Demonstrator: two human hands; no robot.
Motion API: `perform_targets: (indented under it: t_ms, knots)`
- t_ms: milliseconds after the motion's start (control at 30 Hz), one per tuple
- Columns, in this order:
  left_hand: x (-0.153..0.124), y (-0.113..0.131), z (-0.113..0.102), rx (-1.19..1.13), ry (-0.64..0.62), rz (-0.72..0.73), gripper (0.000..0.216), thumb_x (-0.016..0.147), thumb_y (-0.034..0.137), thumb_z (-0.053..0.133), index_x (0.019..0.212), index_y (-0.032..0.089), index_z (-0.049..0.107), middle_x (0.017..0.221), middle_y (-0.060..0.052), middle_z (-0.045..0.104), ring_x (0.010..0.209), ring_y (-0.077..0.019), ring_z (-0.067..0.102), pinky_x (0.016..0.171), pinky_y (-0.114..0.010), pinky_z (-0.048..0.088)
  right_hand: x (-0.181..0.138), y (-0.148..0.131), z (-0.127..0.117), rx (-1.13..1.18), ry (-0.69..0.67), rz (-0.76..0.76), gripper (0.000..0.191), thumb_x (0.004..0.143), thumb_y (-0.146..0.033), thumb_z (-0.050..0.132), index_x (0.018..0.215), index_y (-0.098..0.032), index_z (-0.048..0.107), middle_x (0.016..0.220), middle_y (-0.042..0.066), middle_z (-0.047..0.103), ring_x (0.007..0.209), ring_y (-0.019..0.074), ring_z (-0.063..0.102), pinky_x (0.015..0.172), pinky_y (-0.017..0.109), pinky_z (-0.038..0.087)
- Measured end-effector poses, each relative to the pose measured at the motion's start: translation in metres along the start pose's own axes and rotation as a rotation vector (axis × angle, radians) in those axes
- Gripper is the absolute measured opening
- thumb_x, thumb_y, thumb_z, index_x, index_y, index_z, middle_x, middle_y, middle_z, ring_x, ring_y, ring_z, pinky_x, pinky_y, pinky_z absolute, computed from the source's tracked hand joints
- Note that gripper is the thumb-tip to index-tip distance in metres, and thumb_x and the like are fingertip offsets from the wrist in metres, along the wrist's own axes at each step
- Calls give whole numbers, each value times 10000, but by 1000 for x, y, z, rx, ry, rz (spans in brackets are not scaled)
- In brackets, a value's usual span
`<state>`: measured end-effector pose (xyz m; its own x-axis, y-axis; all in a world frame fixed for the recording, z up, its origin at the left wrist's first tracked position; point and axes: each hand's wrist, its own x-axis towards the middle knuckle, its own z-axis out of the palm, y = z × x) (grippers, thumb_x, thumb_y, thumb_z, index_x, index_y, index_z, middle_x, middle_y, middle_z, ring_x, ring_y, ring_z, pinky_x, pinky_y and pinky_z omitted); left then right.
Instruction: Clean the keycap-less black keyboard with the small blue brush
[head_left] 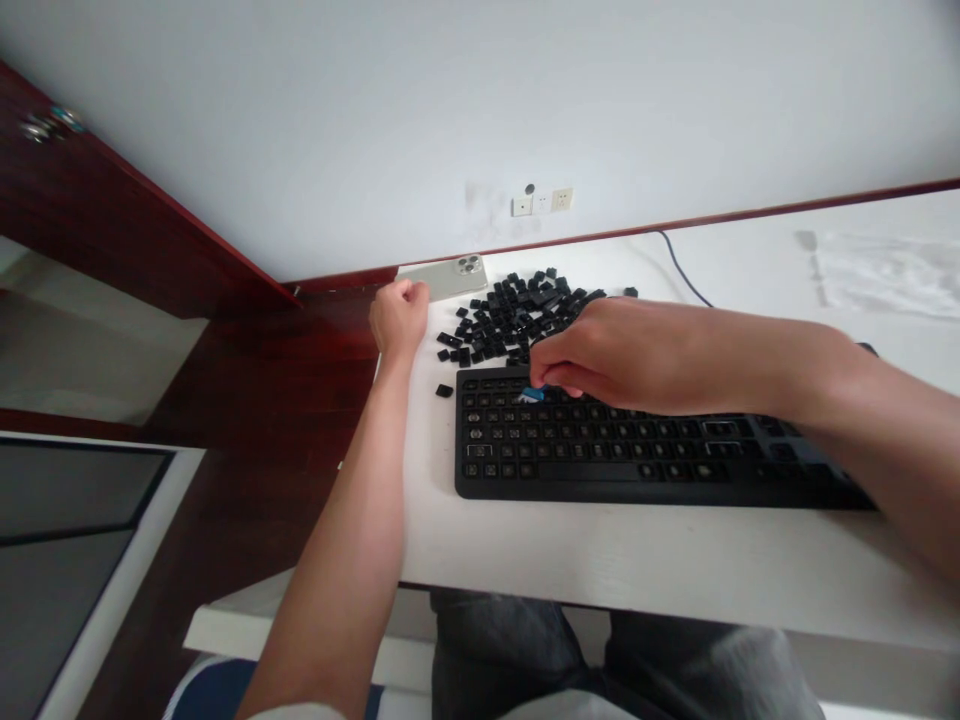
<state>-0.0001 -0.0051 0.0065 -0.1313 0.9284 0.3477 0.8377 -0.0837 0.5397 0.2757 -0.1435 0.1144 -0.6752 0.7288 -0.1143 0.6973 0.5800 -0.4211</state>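
Note:
A black keyboard (592,485) with its keycaps off lies on the white desk, its switch sockets showing; the long bar in the bottom row is in place. Over its upper left rows, my right hand (600,355) is closed round a small blue brush (533,394), whose white bristle end touches the sockets. Most of the brush is hidden by my fingers. Behind the keyboard is a loose heap of black keycaps (502,320). At the desk's left edge, my left hand (400,315) rests in a loose fist beside a phone (442,278), with nothing visible in it.
One keycap (444,391) lies apart, left of the keyboard. A dark cable (682,268) runs across the back of the desk (600,550). Clear plastic wrapping (889,275) lies at the far right. Wall sockets (541,203) sit above, and a red-brown door (142,200) stands at left.

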Motion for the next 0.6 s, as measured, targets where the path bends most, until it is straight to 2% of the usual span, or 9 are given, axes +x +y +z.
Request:
perform_targets:
  t_ms: [300, 467, 600]
  knots:
    - [1, 0, 0, -39, 11, -2, 401, 926, 269, 591, 604, 217, 359, 606, 16, 347, 619, -148, 297, 659, -335, 210, 1, 2, 0, 4, 32, -36, 332, 1019, -228, 513, 1119, -298, 822, 975, 6, 835, 773, 189, 720, 726, 330, 436]
    - [0, 1, 0, -28, 4, 0, 398, 933, 266, 586, 610, 219, 357, 608, 16, 341, 624, -151, 301, 659, -340, 207, 1, 1, 1, 10, -8, -8, 331, 1013, -225, 508, 1076, -267, 830, 948, 29, 834, 771, 198, 723, 713, 336, 442]
    - [0, -1, 1, -45, 16, 12, 400, 925, 262, 589, 604, 216, 355, 608, 17, 349, 618, -145, 290, 660, -341, 201, 1, 2, 1, 17, 31, -28, 332, 999, -210, 529, 1102, -292, 834, 946, 4, 836, 761, 184, 717, 722, 332, 439]
